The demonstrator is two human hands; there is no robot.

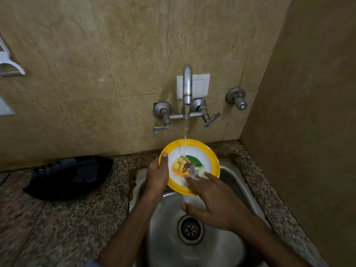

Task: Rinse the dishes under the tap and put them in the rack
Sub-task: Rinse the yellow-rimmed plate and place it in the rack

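A round plate (209, 151) with a yellow rim, a white face and a coloured picture in the middle is tilted toward me over the steel sink (233, 178). Water runs from the wall tap (187, 83) onto the plate's upper middle. My left hand (157, 175) grips the plate's left rim, thumb on the front. My right hand (213, 201) has its fingers spread and blurred, the fingertips touching the plate's lower face. A dark tray-like rack (69, 176) lies on the counter to the left.
The granite counter (57, 228) runs left of the sink, and a narrow strip runs along its right. The drain (190, 229) sits at the sink's middle. Two lever handles (162, 129) (211, 120) flank the spout. A side wall (308, 132) closes in on the right.
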